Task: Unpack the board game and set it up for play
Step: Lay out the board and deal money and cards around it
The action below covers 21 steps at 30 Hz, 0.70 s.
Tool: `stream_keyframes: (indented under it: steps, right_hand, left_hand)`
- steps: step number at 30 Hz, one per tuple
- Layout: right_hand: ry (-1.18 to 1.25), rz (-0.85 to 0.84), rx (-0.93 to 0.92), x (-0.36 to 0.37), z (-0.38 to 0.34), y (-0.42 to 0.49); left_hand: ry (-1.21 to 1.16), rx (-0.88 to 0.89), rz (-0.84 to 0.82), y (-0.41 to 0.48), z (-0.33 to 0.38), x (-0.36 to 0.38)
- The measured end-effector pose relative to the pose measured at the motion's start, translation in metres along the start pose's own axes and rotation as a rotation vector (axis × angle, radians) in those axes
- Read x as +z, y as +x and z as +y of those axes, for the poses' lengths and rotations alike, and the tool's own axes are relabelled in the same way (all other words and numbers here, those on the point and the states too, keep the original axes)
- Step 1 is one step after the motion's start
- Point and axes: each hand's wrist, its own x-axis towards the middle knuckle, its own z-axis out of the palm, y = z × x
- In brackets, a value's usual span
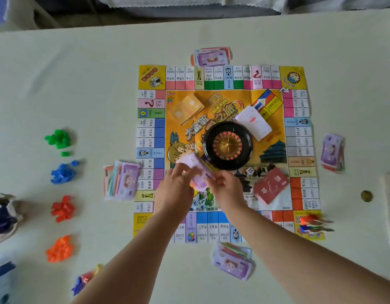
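bottom centre: cash pile [233, 262] dealt | lower middle: left hand [178, 185] and right hand [224, 186] both pinching a wad of notes [195, 164] over the board [299, 141] | centre: wheel [228, 144] and decks [271, 187] set | top: second pile [211, 55] | nearly done imo, just this wad left to place

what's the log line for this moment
left grip: holds notes | right grip: holds notes | place: over board, near wheel

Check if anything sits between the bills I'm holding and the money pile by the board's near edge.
Nothing visible does. Your left hand and right hand hold the bills over the board; only flat squares lie between them and the near money pile. The roulette wheel and red cards sit farther right.
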Motion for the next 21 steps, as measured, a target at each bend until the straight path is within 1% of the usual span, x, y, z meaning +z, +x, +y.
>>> stream_keyframes:
  steps: [2, 6, 8, 9, 12, 15, 18, 21]
  right_hand:
    - [-0.073, 0.045, -0.042, 0.002, -0.001, 0.0]
    - [-0.301, 0.166, -0.299, 0.003, -0.004, -0.01]
    - [-0.423, 0.173, -0.415, 0.002, -0.006, -0.016]
    - [-0.487, 0.146, -0.447, 0.001, -0.006, -0.019]
    - [-0.59, 0.053, -0.433, 0.001, -0.007, -0.027]
    - [-0.632, 0.016, -0.414, 0.002, -0.01, -0.029]
    - [-0.614, 0.009, -0.384, -0.002, -0.013, -0.033]
    - [-0.534, 0.01, -0.391, -0.009, -0.009, -0.046]
  left_hand:
    - [0.058, -0.014, -0.052, 0.002, -0.001, 0.005]
    - [0.119, 0.024, -0.017, 0.005, -0.001, 0.009]
    - [0.143, 0.034, -0.016, 0.005, -0.001, 0.01]
    - [0.155, 0.039, -0.016, 0.005, -0.001, 0.01]
    - [0.188, 0.062, -0.031, 0.003, -0.002, 0.009]
    - [0.206, 0.087, -0.079, 0.006, -0.006, 0.006]
    - [0.196, 0.104, -0.142, 0.002, -0.004, 0.001]
    - [0.131, 0.082, -0.092, -0.013, 0.0, -0.004]
